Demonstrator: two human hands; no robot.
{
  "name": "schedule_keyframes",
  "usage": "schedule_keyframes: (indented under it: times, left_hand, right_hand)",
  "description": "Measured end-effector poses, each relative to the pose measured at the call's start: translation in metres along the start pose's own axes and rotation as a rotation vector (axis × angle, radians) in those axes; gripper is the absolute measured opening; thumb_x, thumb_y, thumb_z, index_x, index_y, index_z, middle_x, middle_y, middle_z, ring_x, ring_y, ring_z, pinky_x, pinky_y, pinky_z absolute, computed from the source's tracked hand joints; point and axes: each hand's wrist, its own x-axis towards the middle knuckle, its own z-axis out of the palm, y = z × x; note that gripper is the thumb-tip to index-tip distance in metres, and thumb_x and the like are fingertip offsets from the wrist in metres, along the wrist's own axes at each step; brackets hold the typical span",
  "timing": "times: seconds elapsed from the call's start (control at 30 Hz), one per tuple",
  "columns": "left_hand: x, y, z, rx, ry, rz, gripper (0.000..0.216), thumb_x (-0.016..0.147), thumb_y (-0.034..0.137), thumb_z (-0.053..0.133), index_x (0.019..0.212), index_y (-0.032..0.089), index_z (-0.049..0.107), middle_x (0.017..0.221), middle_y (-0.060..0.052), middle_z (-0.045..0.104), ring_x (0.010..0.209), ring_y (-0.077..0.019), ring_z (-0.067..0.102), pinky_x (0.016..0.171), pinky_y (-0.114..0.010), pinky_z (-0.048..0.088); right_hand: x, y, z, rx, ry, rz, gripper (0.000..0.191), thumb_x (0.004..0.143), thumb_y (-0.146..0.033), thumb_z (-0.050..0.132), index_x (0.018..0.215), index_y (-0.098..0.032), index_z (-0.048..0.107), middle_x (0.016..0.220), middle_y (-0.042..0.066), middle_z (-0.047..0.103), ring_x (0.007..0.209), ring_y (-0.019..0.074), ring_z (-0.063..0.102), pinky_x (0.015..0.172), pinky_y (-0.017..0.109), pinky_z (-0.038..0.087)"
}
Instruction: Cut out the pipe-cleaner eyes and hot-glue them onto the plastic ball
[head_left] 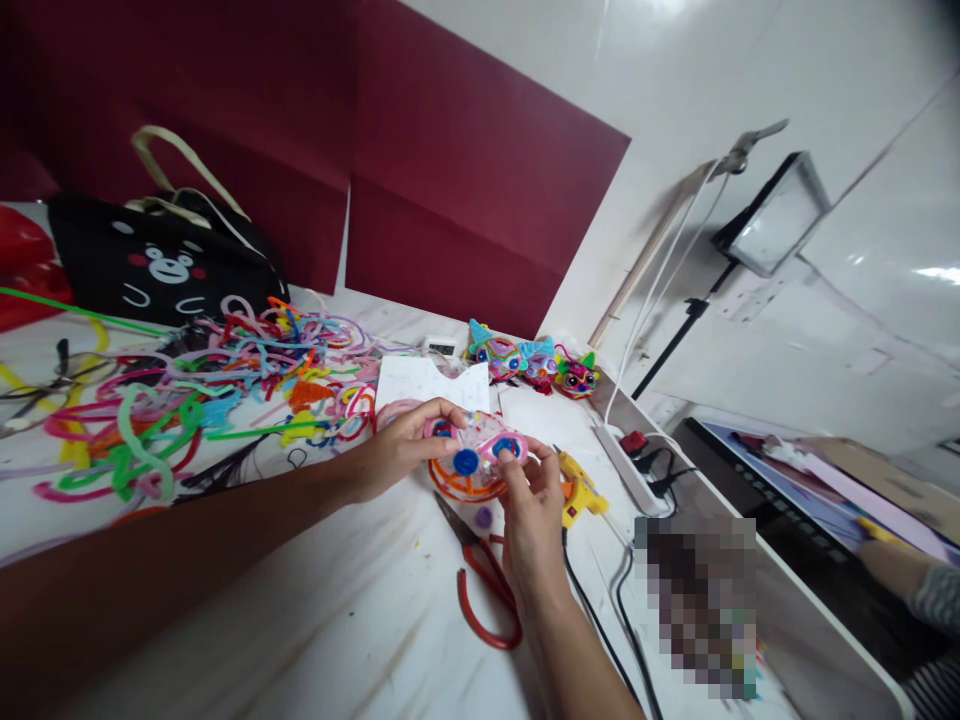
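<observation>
Both my hands hold a pipe-cleaner animal face (474,462) with pink-rimmed blue eyes, a blue nose and an orange edge, just above the white table. My left hand (405,445) grips its left side, fingers curled over the top. My right hand (531,505) pinches its right eye area with thumb and fingertips. A white paper piece (427,385) lies just behind the face.
A heap of coloured pipe cleaners (187,400) covers the left of the table. Red-handled scissors (484,585) and a yellow glue gun (581,490) lie by my right hand. Three finished faces (532,362), a black bear bag (157,265), a power strip (626,470) and another person's sleeve (930,600) are around.
</observation>
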Motion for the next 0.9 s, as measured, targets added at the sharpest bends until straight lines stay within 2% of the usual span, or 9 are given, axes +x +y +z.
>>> schedule_keyframes:
  times: [0.27, 0.6, 0.77, 0.9]
  left_hand:
    - [-0.0020, 0.0051, 0.0045, -0.075, 0.077, -0.061, 0.034, 0.072, 0.026, 0.078, 0.098, 0.022, 0.056, 0.078, 0.005, 0.059, 0.067, -0.0107, 0.055, 0.067, -0.024, 0.044]
    - [-0.0028, 0.0077, 0.0050, -0.002, 0.123, -0.027, 0.033, 0.069, 0.025, 0.079, 0.095, 0.020, 0.059, 0.076, 0.005, 0.059, 0.065, -0.0098, 0.053, 0.063, -0.022, 0.043]
    - [-0.0038, 0.0090, 0.0046, 0.050, 0.155, -0.010, 0.033, 0.067, 0.026, 0.080, 0.094, 0.020, 0.061, 0.074, 0.005, 0.059, 0.064, -0.0108, 0.053, 0.061, -0.023, 0.043]
    - [-0.0045, 0.0104, 0.0054, 0.032, 0.149, -0.026, 0.035, 0.066, 0.027, 0.081, 0.093, 0.020, 0.060, 0.071, 0.006, 0.057, 0.061, -0.0102, 0.052, 0.060, -0.023, 0.043]
  right_hand:
    - [-0.0011, 0.0002, -0.0010, -0.053, -0.026, -0.030, 0.044, 0.078, -0.047, 0.075, 0.112, -0.024, 0.058, 0.098, 0.001, 0.068, 0.088, 0.0181, 0.063, 0.080, 0.034, 0.050]
    - [-0.0014, -0.0011, -0.0006, -0.152, -0.061, -0.106, 0.044, 0.083, -0.046, 0.069, 0.119, -0.022, 0.063, 0.112, 0.005, 0.069, 0.102, 0.0217, 0.065, 0.089, 0.036, 0.050]
    - [-0.0034, -0.0023, 0.0001, -0.152, -0.078, -0.085, 0.053, 0.082, -0.047, 0.069, 0.129, -0.022, 0.060, 0.124, 0.008, 0.067, 0.108, 0.0228, 0.064, 0.092, 0.039, 0.051]
    - [-0.0047, -0.0027, 0.0001, -0.214, -0.076, -0.129, 0.057, 0.085, -0.047, 0.066, 0.137, -0.024, 0.055, 0.132, 0.009, 0.062, 0.107, 0.0214, 0.063, 0.090, 0.038, 0.052]
